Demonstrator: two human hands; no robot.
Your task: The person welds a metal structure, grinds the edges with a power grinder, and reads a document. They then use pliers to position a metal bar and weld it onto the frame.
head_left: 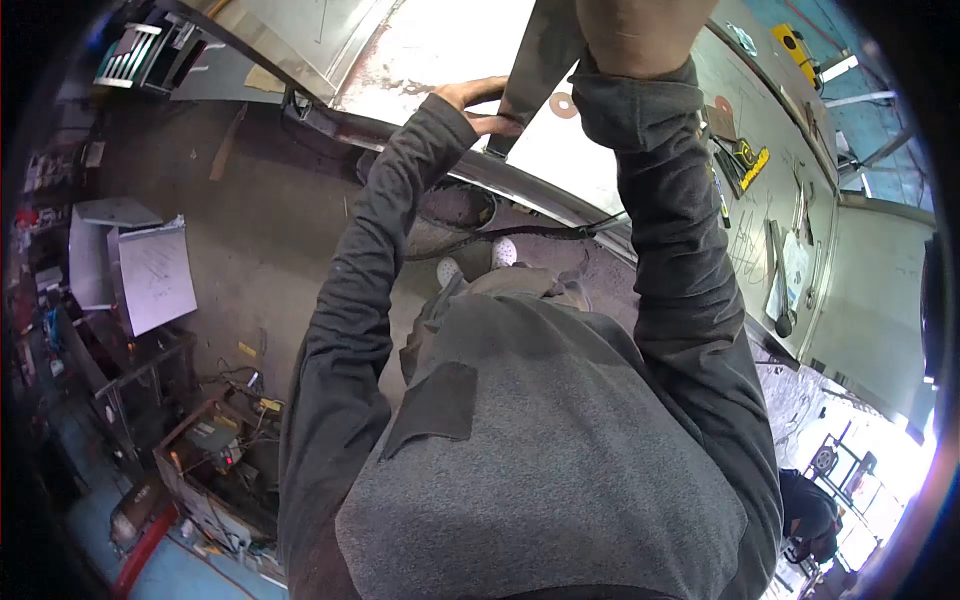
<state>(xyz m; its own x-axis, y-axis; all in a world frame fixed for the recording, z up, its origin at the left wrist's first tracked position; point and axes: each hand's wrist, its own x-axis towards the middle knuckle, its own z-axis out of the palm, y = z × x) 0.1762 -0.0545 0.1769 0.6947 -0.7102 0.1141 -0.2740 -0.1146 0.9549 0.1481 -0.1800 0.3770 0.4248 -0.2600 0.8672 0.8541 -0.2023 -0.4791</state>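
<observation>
My left hand [482, 105] reaches over the near edge of the white work surface [575, 165], its fingers around a long dark flat bar [540, 70]. The bar runs from the surface's near edge up to the top of the view. My right forearm reaches up past the bar's right side. Of my right hand [645, 30] only the wrist part shows at the top edge, and its fingers are out of view. A small brown disc [563, 105] lies on the surface between the bar and my right sleeve.
On the right side of the bench lie a yellow-black tape measure [743, 152], long tools and a plastic bag [795, 265]. A dark cable [540, 233] hangs below the bench edge. Metal boxes [157, 272] stand at left. Another person [808, 510] is at lower right.
</observation>
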